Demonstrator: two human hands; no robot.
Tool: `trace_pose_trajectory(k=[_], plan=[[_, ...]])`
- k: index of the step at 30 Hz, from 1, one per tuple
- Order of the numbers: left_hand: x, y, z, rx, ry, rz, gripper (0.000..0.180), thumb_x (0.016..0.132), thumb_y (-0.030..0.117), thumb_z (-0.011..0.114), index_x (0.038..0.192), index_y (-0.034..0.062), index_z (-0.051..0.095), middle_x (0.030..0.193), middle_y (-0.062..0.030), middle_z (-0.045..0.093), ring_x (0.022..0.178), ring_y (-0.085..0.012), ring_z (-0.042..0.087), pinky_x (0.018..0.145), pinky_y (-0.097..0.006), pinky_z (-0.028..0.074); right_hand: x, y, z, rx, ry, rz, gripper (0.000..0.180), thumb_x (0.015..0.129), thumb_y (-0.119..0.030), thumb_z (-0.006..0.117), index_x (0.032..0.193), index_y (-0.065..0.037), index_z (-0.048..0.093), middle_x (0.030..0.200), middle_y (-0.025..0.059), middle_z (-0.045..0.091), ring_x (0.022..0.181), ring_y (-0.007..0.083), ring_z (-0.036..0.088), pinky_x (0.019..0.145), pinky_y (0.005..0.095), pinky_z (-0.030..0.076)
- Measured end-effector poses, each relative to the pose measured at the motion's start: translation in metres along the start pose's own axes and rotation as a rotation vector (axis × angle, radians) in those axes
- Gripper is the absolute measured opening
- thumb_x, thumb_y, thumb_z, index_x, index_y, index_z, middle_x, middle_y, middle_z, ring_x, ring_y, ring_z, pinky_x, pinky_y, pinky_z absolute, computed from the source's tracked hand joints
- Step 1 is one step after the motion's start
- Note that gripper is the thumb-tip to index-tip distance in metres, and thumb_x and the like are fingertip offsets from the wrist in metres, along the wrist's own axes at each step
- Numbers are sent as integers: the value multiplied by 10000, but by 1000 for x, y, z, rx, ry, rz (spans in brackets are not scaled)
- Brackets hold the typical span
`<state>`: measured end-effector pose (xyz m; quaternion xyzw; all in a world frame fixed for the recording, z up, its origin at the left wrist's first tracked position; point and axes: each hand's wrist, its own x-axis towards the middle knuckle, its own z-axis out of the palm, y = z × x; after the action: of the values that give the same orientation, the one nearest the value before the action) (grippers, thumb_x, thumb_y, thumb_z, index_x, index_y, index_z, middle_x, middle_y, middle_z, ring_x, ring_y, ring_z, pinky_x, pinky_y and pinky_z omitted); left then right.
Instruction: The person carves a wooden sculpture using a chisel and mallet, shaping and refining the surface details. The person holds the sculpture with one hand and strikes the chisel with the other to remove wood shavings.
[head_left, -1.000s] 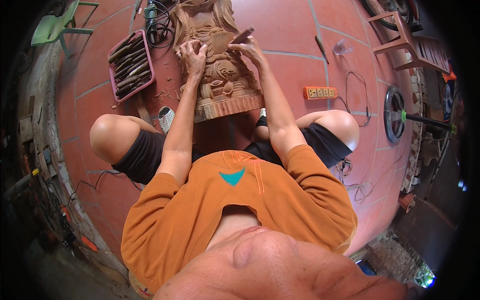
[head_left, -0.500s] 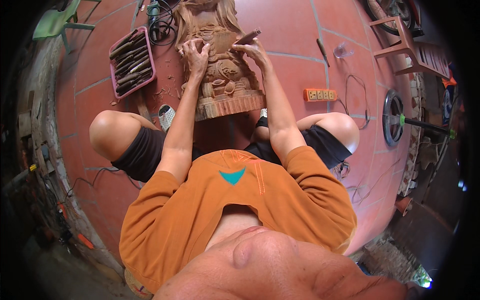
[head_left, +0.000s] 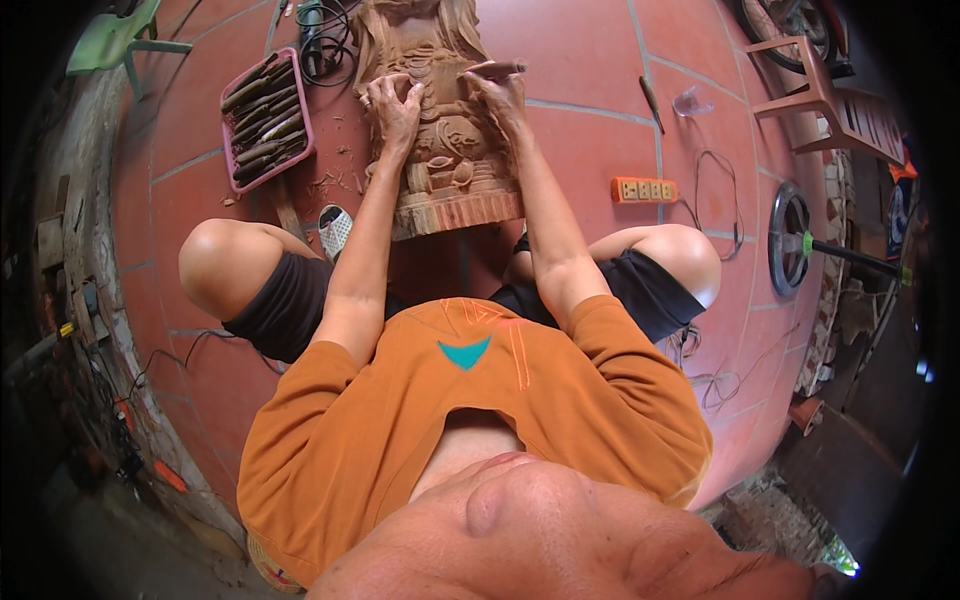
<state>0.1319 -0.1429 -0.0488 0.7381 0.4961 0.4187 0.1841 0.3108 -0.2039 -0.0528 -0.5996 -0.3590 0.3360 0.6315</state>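
Observation:
A brown wood carving [head_left: 460,135] with deep relief lies on the floor between my legs, its flat sawn base nearest me. On its right side my right hand [head_left: 502,100] grips a carving chisel [head_left: 500,69]. The brown handle sticks out to the right above the fingers, nearly level; the blade is hidden. Against the carving's left side rests my left hand [head_left: 394,112], fingers curled and thumb bent toward the index finger. Whatever those fingers may hold is hidden.
Left of the carving, a pink basket [head_left: 309,130] holds several dark-handled tools beside wood shavings [head_left: 335,183]. A corded power tool [head_left: 315,45] lies beyond. To the right are an orange power strip [head_left: 645,190], a slim tool [head_left: 650,102], a clear cup [head_left: 692,101] and a low chair [head_left: 815,95].
The chisel handle has tipped from a slant to nearly level, and my right hand has turned with it. The carving's base sits slightly farther left. My left hand stays almost in place.

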Motion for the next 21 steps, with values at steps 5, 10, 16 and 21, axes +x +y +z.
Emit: trace_pose_trajectory(k=[5,10,16,21], plan=[[2,-1,-3,-5,-9,11,274,753,258,715,967,113,624,1031,-69,561,1075,-248,470,970,-408,301,0,-9,-15,-290,-136,-51,153,725,-146,764,784,-23,694,666,54,667,576,96,595,524,257,475],[2,-5,-1,-20,0,19,276,758,259,711,970,106,625,1036,-79,558,1070,-247,472,970,-411,301,-8,-17,-5,-42,-24,30,119,746,-133,746,798,-32,709,664,41,670,594,85,606,521,247,464],[2,-1,0,-11,10,38,279,756,262,714,970,106,624,1034,-74,560,1066,-245,474,974,-412,297,-12,-4,8,-62,218,26,81,773,-103,730,817,-38,710,678,7,652,580,71,565,512,233,437],[1,-3,-1,-10,-20,25,266,758,258,714,964,115,625,1035,-63,565,1077,-246,471,980,-405,296,-12,-7,-5,-89,0,-23,128,774,-110,723,866,-25,698,700,23,662,582,92,581,516,230,438]])
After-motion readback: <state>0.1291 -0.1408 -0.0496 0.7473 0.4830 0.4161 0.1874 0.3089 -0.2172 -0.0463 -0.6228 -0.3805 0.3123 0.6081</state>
